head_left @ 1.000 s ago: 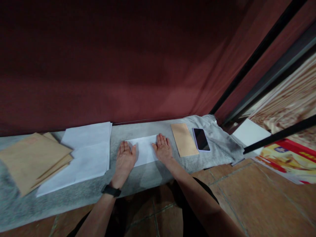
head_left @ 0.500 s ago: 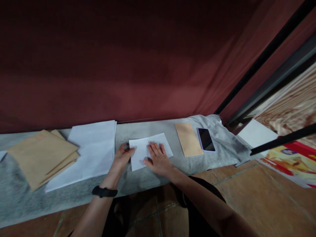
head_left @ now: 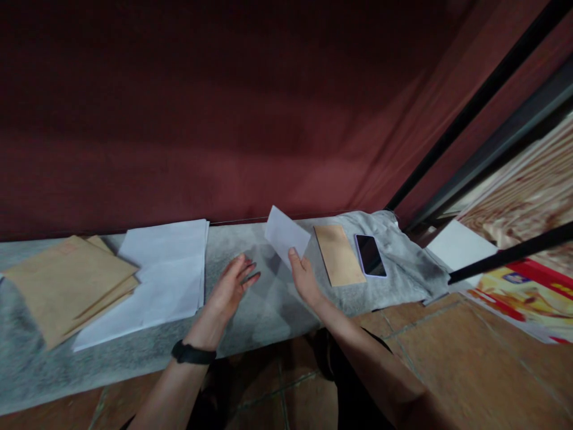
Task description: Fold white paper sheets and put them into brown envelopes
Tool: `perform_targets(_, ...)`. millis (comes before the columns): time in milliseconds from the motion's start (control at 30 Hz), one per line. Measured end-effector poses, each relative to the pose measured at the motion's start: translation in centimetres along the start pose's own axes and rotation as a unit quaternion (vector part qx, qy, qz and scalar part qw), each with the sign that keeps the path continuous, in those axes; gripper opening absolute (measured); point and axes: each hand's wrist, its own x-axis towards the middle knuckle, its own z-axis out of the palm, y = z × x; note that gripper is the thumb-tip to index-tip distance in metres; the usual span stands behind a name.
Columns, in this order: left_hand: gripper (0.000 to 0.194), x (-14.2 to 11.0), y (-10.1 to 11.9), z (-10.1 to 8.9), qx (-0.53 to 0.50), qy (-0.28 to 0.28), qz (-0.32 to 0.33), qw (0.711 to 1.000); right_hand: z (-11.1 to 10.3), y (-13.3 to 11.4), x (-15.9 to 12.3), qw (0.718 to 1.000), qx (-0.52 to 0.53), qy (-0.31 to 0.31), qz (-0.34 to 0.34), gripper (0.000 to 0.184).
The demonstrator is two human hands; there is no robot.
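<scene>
A folded white sheet of paper [head_left: 285,234] is raised off the grey cloth and tilted, gripped near its lower corner by my right hand [head_left: 304,278], thumb on top. My left hand [head_left: 233,285] hovers over the cloth to the left of it, fingers apart and holding nothing. A dark band circles my left wrist. To the right of the folded paper lies a brown envelope [head_left: 339,255], flat on the cloth. Left of my left hand, a stack of large white sheets [head_left: 168,263] is spread out, partly covered by several brown envelopes [head_left: 76,280].
A phone [head_left: 370,255] with a pale purple edge lies beside the single envelope. The grey cloth [head_left: 250,328] covers a narrow ledge along a dark red wall [head_left: 224,149]. Black bars [head_left: 514,257] and a colourful printed box [head_left: 532,292] stand at the right, above a tiled floor.
My right hand has gone from lying flat on the paper to gripping and lifting it. My left hand has let go of the paper's left edge and opened.
</scene>
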Motion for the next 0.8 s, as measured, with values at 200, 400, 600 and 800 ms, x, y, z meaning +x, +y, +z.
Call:
perform_targets(200, 0.033, -1.2, -1.6, 2.2, -0.053, -0.075, -0.111, 0.990, -0.4, -0.6, 1.0, 0.819, 0.546, 0.054, 0.165, 0.064)
perform_targets(400, 0.053, -0.7, -1.6, 1.3, 0.027, -0.012, 0.016, 0.999, -0.5, 0.8, 0.7, 0.787, 0.578, 0.054, 0.210, 0.043)
perform_targets(600, 0.080, 2.2, -0.4, -3.2, 0.335, 0.068, 0.165, 0.925, -1.3, 5.3, 0.8, 0.900, 0.359, -0.041, 0.243, 0.035)
perform_targets(800, 0.094, 2.6, -0.4, -3.8, 0.573, 0.101, 0.151, 0.799, -0.6, 5.9, -1.1, 0.982, -0.080, -0.112, 0.126, 0.054)
